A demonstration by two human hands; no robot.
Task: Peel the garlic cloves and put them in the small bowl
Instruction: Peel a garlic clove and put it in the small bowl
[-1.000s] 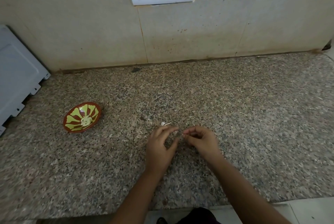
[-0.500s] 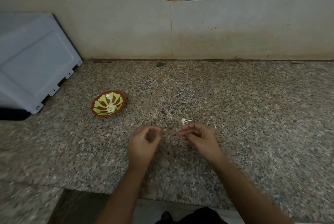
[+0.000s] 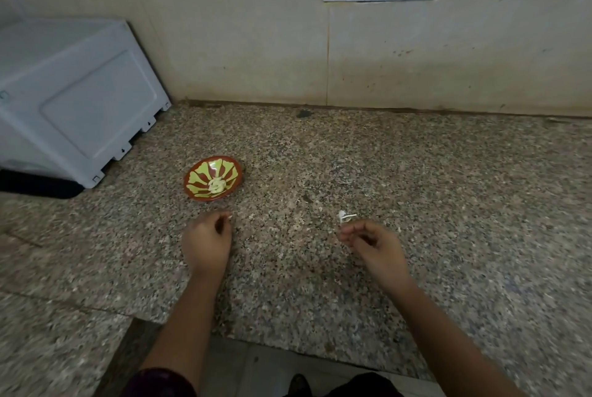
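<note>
Left hand point(image 3: 206, 242) near small bowl point(image 3: 196, 194), fingers point(image 3: 220, 219) pinching pale garlic clove point(image 3: 229, 219). Right hand point(image 3: 376, 247) fingers curled together; contents unclear. Peel scrap point(image 3: 344, 216) on table point(image 3: 416, 188) just beyond.

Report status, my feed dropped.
Left grip pinches pale bit, likely clove, short of bowl. Right grip curled, contents unclear. Peel scrap on counter, not blocking.

The bare left forearm point(image 3: 184, 316) and bare right forearm point(image 3: 448, 323) rise from the bottom edge of the frame, well apart. The left hand point(image 3: 206, 242), just left of centre, shows its back, with its fingers curled in toward the thumb. Blur hides whether they pinch anything. The right hand point(image 3: 374, 244), right of centre, has loosely curled fingers, with the thumb and forefinger tips close together.
</note>
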